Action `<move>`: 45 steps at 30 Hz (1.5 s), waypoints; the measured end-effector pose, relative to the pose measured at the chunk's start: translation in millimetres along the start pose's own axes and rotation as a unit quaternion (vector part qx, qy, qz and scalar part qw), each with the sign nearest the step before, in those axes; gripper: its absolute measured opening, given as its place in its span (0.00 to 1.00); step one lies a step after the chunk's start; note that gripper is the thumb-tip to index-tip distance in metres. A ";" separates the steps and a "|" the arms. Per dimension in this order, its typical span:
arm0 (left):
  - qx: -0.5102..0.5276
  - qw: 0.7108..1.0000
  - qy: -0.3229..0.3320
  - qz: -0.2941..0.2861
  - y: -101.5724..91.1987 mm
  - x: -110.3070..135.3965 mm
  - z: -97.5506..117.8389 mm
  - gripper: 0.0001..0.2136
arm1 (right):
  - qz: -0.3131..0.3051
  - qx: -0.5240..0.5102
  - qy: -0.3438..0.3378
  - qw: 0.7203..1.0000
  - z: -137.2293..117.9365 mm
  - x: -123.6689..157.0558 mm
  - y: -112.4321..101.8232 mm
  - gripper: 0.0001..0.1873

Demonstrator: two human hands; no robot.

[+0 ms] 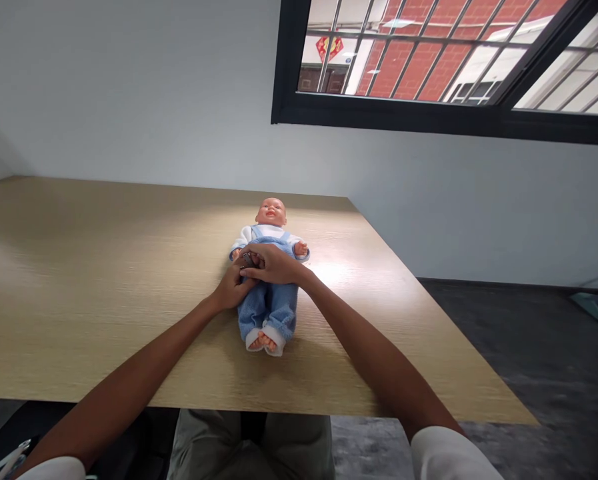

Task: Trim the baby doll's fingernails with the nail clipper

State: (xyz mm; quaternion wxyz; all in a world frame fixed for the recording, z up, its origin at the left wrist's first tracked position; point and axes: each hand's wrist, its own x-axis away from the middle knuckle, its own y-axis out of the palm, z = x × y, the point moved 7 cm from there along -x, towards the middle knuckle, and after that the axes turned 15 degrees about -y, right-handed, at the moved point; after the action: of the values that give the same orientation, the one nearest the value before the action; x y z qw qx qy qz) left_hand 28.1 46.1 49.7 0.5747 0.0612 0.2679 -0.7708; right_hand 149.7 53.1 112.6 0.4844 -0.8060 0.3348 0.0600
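Observation:
A baby doll [269, 293] lies on its back on the wooden table [103, 280], head towards the wall, feet towards me. It wears a white shirt and blue dungarees. My left hand [233, 288] rests against the doll's left side at the waist, fingers curled on the blue fabric. My right hand [271, 263] lies across the doll's chest, fingers pinched on the dungarees' bib near the left hand. What the fingertips hold exactly is too small to see.
The table's right edge [429, 300] drops to a dark grey floor [529, 347]. A white wall and a black-framed barred window [429, 113] stand behind. My lap in light trousers [249, 447] shows under the near edge.

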 end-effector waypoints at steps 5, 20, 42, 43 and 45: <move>-0.007 1.000 -0.019 0.006 -0.3 0.1 -3.5 0.15 | -0.002 0.001 0.010 1.000 -2.2 0.2 0.1 0.11; -0.013 1.000 -0.027 0.010 -2.9 1.2 -2.0 0.13 | -0.004 0.006 0.029 1.000 -3.0 0.6 -0.8 0.16; -0.001 1.000 0.030 0.005 0.1 1.3 3.1 0.11 | -0.002 0.001 -0.006 1.000 1.2 0.7 0.9 0.12; 0.002 0.999 0.032 0.005 0.1 1.1 3.1 0.11 | -0.002 0.001 -0.006 1.000 1.7 0.8 1.2 0.11; 0.007 0.999 0.032 0.005 0.5 0.6 2.9 0.11 | -0.002 -0.001 -0.007 1.000 1.9 0.8 1.6 0.11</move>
State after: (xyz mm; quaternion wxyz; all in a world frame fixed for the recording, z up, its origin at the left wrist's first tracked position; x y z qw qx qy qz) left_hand 29.0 44.0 51.7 0.5691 0.0912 0.2808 -0.7675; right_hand 149.8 53.8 110.1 0.4861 -0.8066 0.3300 0.0650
